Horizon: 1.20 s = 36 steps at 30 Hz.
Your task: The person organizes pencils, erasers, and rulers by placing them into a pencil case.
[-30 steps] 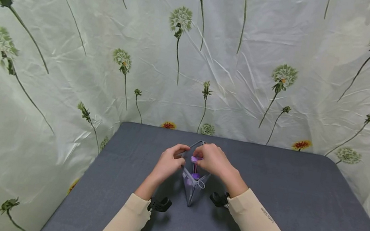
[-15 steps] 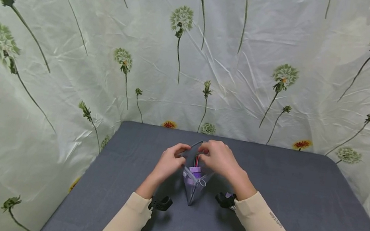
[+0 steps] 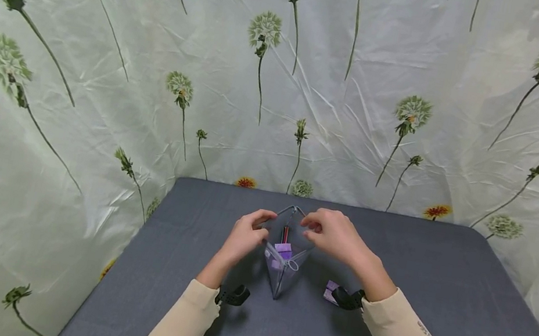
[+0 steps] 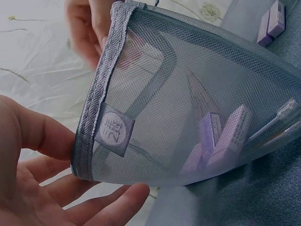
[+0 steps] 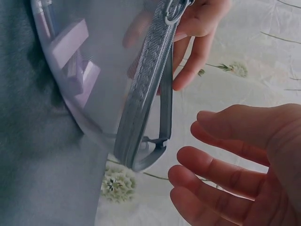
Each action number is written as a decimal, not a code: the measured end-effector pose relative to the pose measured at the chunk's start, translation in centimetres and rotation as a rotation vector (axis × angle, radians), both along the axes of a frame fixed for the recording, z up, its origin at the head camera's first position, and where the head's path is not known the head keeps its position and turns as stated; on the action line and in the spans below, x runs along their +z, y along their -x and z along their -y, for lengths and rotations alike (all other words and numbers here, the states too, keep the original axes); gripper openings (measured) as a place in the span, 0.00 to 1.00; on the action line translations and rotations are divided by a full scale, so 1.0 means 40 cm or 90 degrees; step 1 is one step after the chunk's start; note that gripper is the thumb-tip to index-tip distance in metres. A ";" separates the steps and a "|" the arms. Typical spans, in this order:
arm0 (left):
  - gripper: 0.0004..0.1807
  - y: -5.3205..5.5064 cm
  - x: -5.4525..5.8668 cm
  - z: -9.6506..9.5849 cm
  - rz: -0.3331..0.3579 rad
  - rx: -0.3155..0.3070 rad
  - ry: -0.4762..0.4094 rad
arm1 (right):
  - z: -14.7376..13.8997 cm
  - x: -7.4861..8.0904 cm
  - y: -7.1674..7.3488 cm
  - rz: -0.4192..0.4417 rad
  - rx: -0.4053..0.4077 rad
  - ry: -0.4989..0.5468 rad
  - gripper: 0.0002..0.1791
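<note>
A grey mesh zip pouch (image 3: 278, 284) stands with its mouth spread, upright on the table. My left hand (image 3: 242, 238) pinches the pouch's rim, thumb on one side and fingers on the other. In the left wrist view, several small purple-and-white blocks (image 4: 230, 134) lie at the bottom of the pouch, seen through the mesh. Beside them are slim pens or pencils (image 3: 285, 234). My right hand (image 3: 336, 238) hovers just right of the opening, apart from the pouch, with fingers loosely bent and nothing in them, as the right wrist view (image 5: 225, 165) confirms.
Two more purple-and-white blocks (image 3: 330, 291) lie side by side on the dark grey table (image 3: 406, 307), partly behind the right wrist camera (image 3: 348, 298). A zip pull ring (image 3: 293, 266) hangs at the pouch's near corner. A flowered curtain (image 3: 366, 89) hangs behind the table.
My right hand has let go of a purple block, which dropped into the pouch, and has drawn back up and to the right. The left hand keeps its place on the rim.
</note>
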<state>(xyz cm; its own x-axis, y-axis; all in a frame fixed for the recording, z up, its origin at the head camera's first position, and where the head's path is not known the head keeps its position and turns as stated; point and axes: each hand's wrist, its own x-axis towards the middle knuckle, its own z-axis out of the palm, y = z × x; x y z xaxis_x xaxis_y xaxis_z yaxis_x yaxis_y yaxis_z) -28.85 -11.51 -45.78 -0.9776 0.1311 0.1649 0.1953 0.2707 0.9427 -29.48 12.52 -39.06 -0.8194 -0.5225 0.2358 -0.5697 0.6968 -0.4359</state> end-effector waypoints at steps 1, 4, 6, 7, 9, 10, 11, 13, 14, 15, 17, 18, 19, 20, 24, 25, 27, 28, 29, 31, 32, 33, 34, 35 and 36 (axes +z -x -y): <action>0.26 0.000 0.000 0.000 0.001 0.000 0.002 | -0.006 0.000 -0.004 -0.003 0.001 -0.001 0.08; 0.26 -0.002 -0.001 -0.001 0.002 -0.001 0.009 | -0.025 -0.005 -0.018 -0.012 0.007 0.001 0.08; 0.26 -0.003 -0.002 -0.001 0.004 -0.002 0.011 | -0.037 -0.012 -0.026 -0.020 0.012 0.003 0.07; 0.26 -0.003 -0.003 0.000 0.006 -0.003 0.010 | -0.042 -0.016 -0.031 -0.024 0.014 0.003 0.07; 0.26 -0.004 -0.005 0.001 0.007 -0.006 0.007 | -0.053 -0.024 -0.037 -0.027 0.019 0.003 0.07; 0.26 -0.004 -0.005 0.001 0.008 -0.007 0.007 | -0.058 -0.028 -0.041 -0.025 0.017 0.001 0.07; 0.26 -0.004 -0.006 0.001 0.008 -0.006 0.008 | -0.064 -0.032 -0.043 -0.024 0.018 0.001 0.08; 0.26 -0.003 -0.007 0.000 0.007 -0.005 0.009 | -0.075 -0.038 -0.047 -0.016 0.013 -0.005 0.08; 0.26 -0.003 -0.007 0.000 0.006 -0.004 0.011 | -0.080 -0.042 -0.049 -0.011 0.011 -0.009 0.08; 0.26 -0.003 -0.007 -0.001 0.006 -0.001 0.013 | -0.085 -0.046 -0.050 -0.007 0.011 -0.013 0.08; 0.26 -0.003 -0.007 -0.002 0.004 0.005 0.015 | -0.095 -0.054 -0.052 0.002 0.011 -0.022 0.09; 0.26 -0.003 -0.006 -0.003 0.003 0.007 0.016 | -0.099 -0.059 -0.052 0.007 0.010 -0.026 0.09; 0.26 -0.003 -0.006 -0.003 0.002 0.010 0.016 | -0.105 -0.066 -0.053 0.010 0.012 -0.030 0.09; 0.26 -0.003 -0.005 -0.003 0.001 0.011 0.016 | -0.110 -0.073 -0.054 0.015 0.012 -0.033 0.09; 0.26 -0.003 -0.004 -0.003 -0.002 0.013 0.014 | -0.132 -0.106 -0.059 0.033 0.017 -0.045 0.10; 0.26 -0.003 -0.003 -0.003 -0.002 0.012 0.015 | -0.137 -0.114 -0.060 0.037 0.021 -0.047 0.11; 0.26 -0.003 -0.003 -0.003 -0.002 0.010 0.017 | -0.148 -0.129 -0.063 0.046 0.028 -0.045 0.11; 0.26 -0.003 -0.003 -0.003 -0.003 0.009 0.018 | -0.152 -0.135 -0.065 0.050 0.031 -0.043 0.11; 0.26 -0.003 -0.003 -0.003 -0.003 0.008 0.019 | -0.157 -0.142 -0.068 0.056 0.030 -0.040 0.12; 0.26 -0.003 -0.003 -0.002 -0.003 0.007 0.020 | -0.166 -0.156 -0.072 0.064 0.029 -0.037 0.13; 0.26 -0.003 -0.003 -0.002 -0.003 0.006 0.021 | -0.170 -0.164 -0.074 0.065 0.026 -0.038 0.13; 0.26 -0.003 -0.003 -0.002 -0.002 0.006 0.021 | -0.174 -0.171 -0.076 0.067 0.021 -0.041 0.13; 0.26 -0.003 -0.003 -0.002 -0.002 0.007 0.022 | -0.177 -0.178 -0.077 0.069 0.016 -0.045 0.14; 0.27 -0.003 -0.003 -0.002 -0.001 0.007 0.023 | -0.180 -0.184 -0.079 0.071 0.013 -0.049 0.14; 0.27 -0.002 -0.003 -0.003 -0.001 0.006 0.024 | -0.183 -0.190 -0.080 0.070 0.014 -0.052 0.14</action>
